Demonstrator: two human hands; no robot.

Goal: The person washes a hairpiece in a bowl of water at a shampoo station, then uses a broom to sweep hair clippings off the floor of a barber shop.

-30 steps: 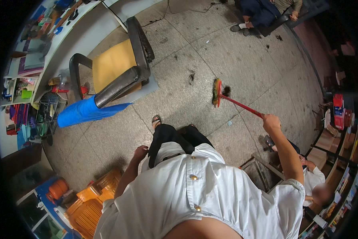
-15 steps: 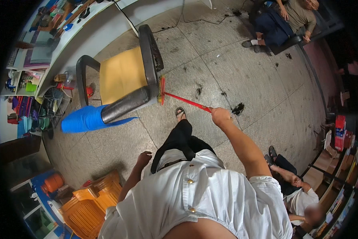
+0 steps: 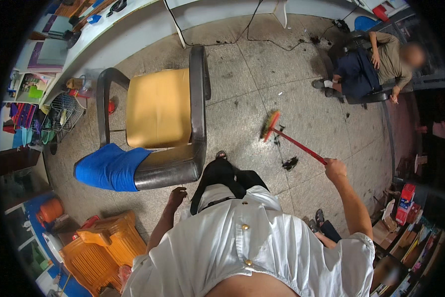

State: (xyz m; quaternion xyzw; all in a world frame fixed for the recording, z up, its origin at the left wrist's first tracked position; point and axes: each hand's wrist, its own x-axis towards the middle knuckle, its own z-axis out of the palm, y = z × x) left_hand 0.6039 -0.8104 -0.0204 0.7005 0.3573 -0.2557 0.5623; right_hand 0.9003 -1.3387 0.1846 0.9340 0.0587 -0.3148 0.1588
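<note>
The fingers of the right hand [image 3: 335, 169] are grasping the end of a broom's red handle [image 3: 302, 147], clenching around it with the arm reaching out to the right. The left hand [image 3: 177, 197] is hanging low beside the dark trousers [image 3: 216, 177], its fingers curling loosely; at this angle I cannot tell whether they are holding anything. The broom's brush head [image 3: 270, 126] is sitting out on the speckled floor [image 3: 326, 123], ahead of the person, with small dark tufts lying just beside it and a larger dark clump [image 3: 290, 163] lying nearer the person. To the left, a chair with a yellow seat [image 3: 158, 109] is standing with a blue cloth [image 3: 106, 168] draping over its dark frame. A seated person [image 3: 368, 74] is resting at upper right, and an orange wooden seat [image 3: 103, 242] is standing at lower left.
</note>
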